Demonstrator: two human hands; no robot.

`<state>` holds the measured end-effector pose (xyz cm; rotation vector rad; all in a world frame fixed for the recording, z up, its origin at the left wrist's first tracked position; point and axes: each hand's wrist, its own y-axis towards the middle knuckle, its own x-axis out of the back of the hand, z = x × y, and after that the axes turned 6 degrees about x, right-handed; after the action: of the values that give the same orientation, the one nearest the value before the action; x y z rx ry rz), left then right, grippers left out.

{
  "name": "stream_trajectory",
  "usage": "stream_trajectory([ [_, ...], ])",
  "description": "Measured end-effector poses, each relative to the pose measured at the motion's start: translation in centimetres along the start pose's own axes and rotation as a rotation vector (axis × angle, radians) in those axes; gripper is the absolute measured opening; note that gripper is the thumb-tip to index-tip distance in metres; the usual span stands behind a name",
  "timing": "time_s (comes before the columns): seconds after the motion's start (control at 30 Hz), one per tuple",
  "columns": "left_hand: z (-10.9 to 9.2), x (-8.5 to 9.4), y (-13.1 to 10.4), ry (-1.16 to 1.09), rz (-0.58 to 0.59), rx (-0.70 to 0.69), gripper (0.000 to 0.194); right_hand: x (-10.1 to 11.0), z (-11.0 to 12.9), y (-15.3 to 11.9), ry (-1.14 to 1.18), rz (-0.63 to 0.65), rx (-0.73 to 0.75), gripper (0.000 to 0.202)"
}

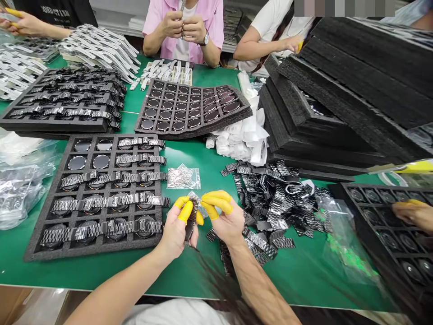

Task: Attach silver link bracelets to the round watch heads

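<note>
My left hand point(176, 225), with yellow finger cots, is closed around a watch point(191, 222) with a black metal link band, held upright and edge-on. Close beside its upper end is my right hand point(225, 216), also in yellow cots. Those fingertips are pinched together, and whatever is between them is too small to name. Just beyond the hands lies a clear bag of thin metal pins point(184, 177). To the left sits a grey foam tray point(42, 237) of watches, most with black link bands; several round ones at the back left show no band.
Loose black link bands point(277, 203) are heaped at right. Behind are a foam tray of watch heads point(192, 104), crumpled white wrapping point(243, 135) and tall black foam stacks point(304, 122). A co-worker's hand point(414, 212) reaches over another tray point(341, 189). Other people work across the table.
</note>
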<state>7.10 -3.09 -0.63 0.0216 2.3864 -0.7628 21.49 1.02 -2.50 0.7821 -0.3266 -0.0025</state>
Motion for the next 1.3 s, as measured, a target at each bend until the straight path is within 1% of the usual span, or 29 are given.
stream_trajectory([
  [0.1, 0.0, 0.0, 0.1, -0.028, -0.007, -0.015, 0.06, 0.1, 0.0, 0.0, -0.022, 0.032, -0.026, 0.013],
  [0.17, 0.0, 0.0, 0.2, -0.026, -0.009, -0.005, 0.061, 0.1, 0.0, 0.0, 0.026, 0.048, -0.059, 0.013],
  [0.2, -0.1, 0.0, 0.1, -0.018, -0.008, 0.003, 0.061, 0.1, -0.1, 0.1, 0.078, 0.049, -0.096, 0.011],
  [0.27, -0.3, 0.1, 0.0, 0.007, 0.008, 0.014, 0.059, 0.1, -0.2, 0.3, 0.253, 0.063, -0.236, 0.004],
  [0.37, -0.6, 0.5, -0.1, 0.053, 0.093, 0.041, 0.052, 0.2, -0.3, 0.6, 0.603, 0.132, -0.489, 0.033],
  [0.4, -0.6, 0.8, -0.1, 0.062, 0.136, 0.058, 0.05, 0.2, -0.3, 0.6, 0.688, 0.162, -0.546, 0.041],
  [0.43, -0.6, 1.0, 0.0, 0.061, 0.179, 0.079, 0.048, 0.4, -0.3, 0.7, 0.74, 0.187, -0.573, 0.048],
  [0.5, -0.4, 1.5, 0.3, 0.037, 0.257, 0.115, 0.044, 0.7, -0.3, 0.8, 0.759, 0.25, -0.563, 0.052],
  [0.57, -0.1, 1.6, 0.4, 0.011, 0.323, 0.132, 0.042, 1.1, -0.1, 0.8, 0.754, 0.337, -0.522, 0.049],
  [0.63, -0.4, 1.3, 0.0, 0.031, 0.372, 0.13, 0.043, 1.4, 0.1, 0.7, 0.761, 0.411, -0.497, 0.043],
  [0.67, -0.9, 1.1, -0.5, 0.074, 0.397, 0.119, 0.045, 1.5, 0.2, 0.6, 0.767, 0.415, -0.491, 0.04],
  [0.7, -1.8, 0.9, -1.1, 0.157, 0.428, 0.099, 0.046, 1.6, 0.3, 0.5, 0.778, 0.393, -0.479, 0.039],
  [0.77, -4.8, 0.9, -2.8, 0.451, 0.467, 0.007, 0.046, 1.7, 0.5, 0.3, 0.808, 0.3, -0.444, 0.037],
  [0.8, -6.9, 1.3, -3.6, 0.674, 0.469, -0.068, 0.044, 1.8, 0.6, 0.3, 0.832, 0.249, -0.423, 0.038],
  [0.83, -9.2, 2.0, -4.4, 0.908, 0.393, -0.177, 0.044, 1.9, 0.7, 0.3, 0.86, 0.21, -0.411, 0.039],
  [0.87, -11.7, 3.0, -4.9, 1.086, 0.243, -0.298, 0.043, 2.0, 0.9, 0.3, 0.891, 0.183, -0.409, 0.04],
  [0.9, -14.4, 4.4, -5.1, 1.232, 0.079, -0.401, 0.043, 2.1, 1.1, 0.4, 0.922, 0.168, -0.421, 0.043],
  [0.93, -16.9, 6.0, -4.9, 1.378, -0.109, -0.483, 0.044, 2.2, 1.3, 0.5, 0.949, 0.165, -0.449, 0.045],
  [0.97, -19.3, 7.8, -4.2, 1.534, -0.299, -0.529, 0.046, 2.3, 1.6, 0.5, 0.975, 0.179, -0.489, 0.047],
  [1.0, -21.4, 9.7, -3.3, 1.732, -0.447, -0.499, 0.048, 2.3, 1.9, 0.5, 1.001, 0.202, -0.534, 0.048],
  [1.03, -23.1, 11.3, -2.0, 1.937, -0.532, -0.383, 0.048, 2.3, 2.2, 0.5, 1.027, 0.233, -0.578, 0.048],
  [1.07, -24.5, 12.8, -0.7, 2.001, -0.558, -0.311, 0.045, 2.1, 2.4, 0.4, 1.057, 0.26, -0.615, 0.047],
  [1.13, -26.0, 14.8, 1.8, 2.081, -0.553, -0.218, 0.037, 1.6, 2.6, 0.1, 1.137, 0.314, -0.663, 0.044],
  [1.2, -26.3, 15.7, 3.4, 2.119, -0.536, -0.17, 0.029, 1.1, 2.7, -0.2, 1.227, 0.338, -0.664, 0.038],
  [1.3, -26.0, 15.9, 4.2, 2.148, -0.532, -0.155, 0.016, 0.4, 2.7, -0.5, 1.315, 0.347, -0.632, 0.029],
])
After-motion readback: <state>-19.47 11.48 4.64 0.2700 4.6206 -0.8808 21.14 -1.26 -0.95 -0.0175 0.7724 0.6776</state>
